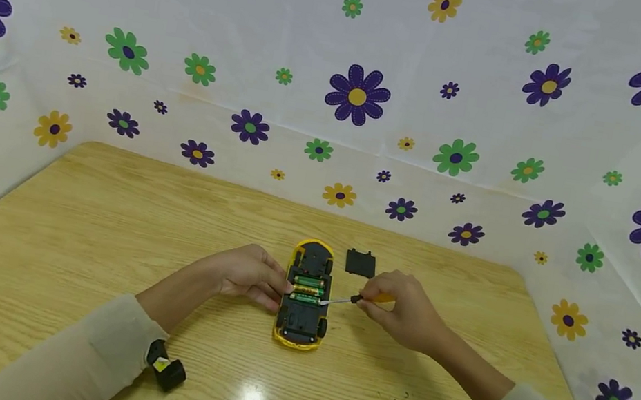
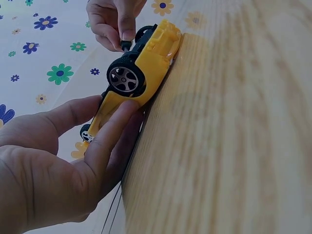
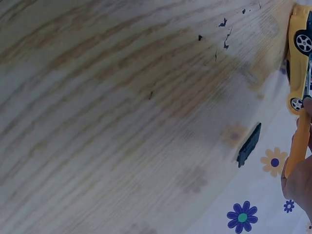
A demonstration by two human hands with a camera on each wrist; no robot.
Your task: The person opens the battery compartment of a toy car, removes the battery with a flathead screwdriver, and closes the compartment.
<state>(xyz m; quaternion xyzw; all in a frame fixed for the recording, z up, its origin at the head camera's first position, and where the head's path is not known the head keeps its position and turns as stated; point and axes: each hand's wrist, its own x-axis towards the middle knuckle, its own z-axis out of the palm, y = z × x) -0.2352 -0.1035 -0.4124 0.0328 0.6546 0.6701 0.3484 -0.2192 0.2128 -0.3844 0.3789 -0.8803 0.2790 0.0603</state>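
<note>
A yellow toy car (image 1: pixel 300 330) lies upside down on the wooden table, its black underside facing up. Three green-and-gold batteries (image 1: pixel 307 290) sit side by side in its open compartment. My left hand (image 1: pixel 251 278) holds the car at its left side; in the left wrist view its fingers lie along the yellow body (image 2: pixel 158 63) beside a wheel. From the right, my right hand (image 1: pixel 406 311) grips a screwdriver (image 3: pixel 298 144) by its orange handle. The metal tip (image 1: pixel 324 302) touches the right end of the battery nearest me, or lies just over it.
A black battery cover (image 1: pixel 361 263) lies on the table right of the car's far end. Small dark crumbs (image 1: pixel 405 399) are scattered nearer me on the right. White flower-printed sheeting (image 1: pixel 297 28) borders the table at the back and sides.
</note>
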